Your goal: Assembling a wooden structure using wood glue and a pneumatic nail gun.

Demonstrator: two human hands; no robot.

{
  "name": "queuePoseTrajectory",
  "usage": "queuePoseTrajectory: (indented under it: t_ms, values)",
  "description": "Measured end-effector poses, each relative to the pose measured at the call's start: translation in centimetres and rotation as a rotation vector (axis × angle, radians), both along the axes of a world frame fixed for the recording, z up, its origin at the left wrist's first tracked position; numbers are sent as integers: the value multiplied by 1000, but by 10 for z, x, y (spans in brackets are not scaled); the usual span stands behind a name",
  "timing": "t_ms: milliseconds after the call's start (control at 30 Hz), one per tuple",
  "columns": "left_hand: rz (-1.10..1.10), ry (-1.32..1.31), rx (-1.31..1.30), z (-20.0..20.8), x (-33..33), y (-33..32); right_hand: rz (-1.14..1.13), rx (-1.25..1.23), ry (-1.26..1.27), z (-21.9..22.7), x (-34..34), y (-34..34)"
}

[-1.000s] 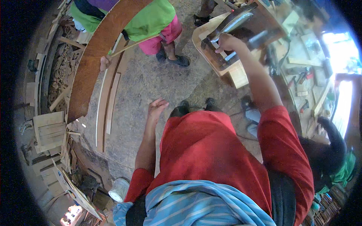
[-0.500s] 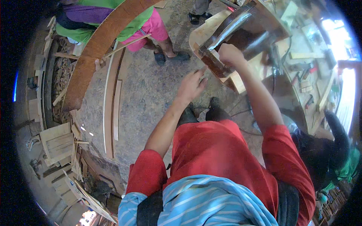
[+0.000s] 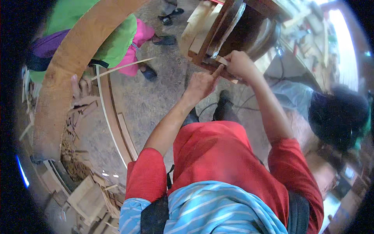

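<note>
At the near edge of a dark brown varnished wooden furniture piece, my right hand is closed in a pinch on a small pale flat strip. What the strip is made of I cannot tell. My left hand has its index finger stretched to the same edge, its tip close beside the strip; the other fingers are loosely curled and hold nothing I can see. The furniture piece has a thick frame and a rounded, shiny part inside it.
On the left, a person in green and pink holds a large curved wooden board; that person's hand shows at its edge. Long planks and wood scraps lie on the floor. A dark-haired head is close on the right, near a cluttered bench.
My left hand has come right up to the edge beside my right hand. The furniture piece appears farther up and left. At left, the curved board has shifted nearer and lower in view.
</note>
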State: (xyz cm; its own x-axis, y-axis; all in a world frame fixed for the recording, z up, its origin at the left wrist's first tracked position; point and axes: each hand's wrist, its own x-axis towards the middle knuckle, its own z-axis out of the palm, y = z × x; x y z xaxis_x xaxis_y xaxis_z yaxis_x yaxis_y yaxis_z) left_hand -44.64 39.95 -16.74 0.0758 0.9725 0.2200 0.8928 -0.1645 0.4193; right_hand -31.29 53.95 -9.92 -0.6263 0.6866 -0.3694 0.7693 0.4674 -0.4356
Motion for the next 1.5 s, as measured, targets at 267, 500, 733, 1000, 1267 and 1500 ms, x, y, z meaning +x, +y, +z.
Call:
queuePoseTrajectory:
  t_ms: [267, 500, 733, 1000, 1267, 1500]
  values:
    - [-190, -12, -14, 11, 20, -17, -228, 335, 300, -10, 48, -73]
    - [-360, 174, -349, 20, 30, -39, -379, 180, 120, -11, 52, -96]
    - [-178, -1528, -775, -29, 49, -70, -453, 137, 153, -6, 41, -112]
    - [-246, -79, -32, 39, 36, -32, -414, 330, 196, -53, 54, -109]
    - [-349, 382, -171, 36, 34, 32, -454, 306, 417, -73, 37, -104]
    - [-467, 444, -127, 58, 57, 31, -504, 257, 385, -27, 68, -122]
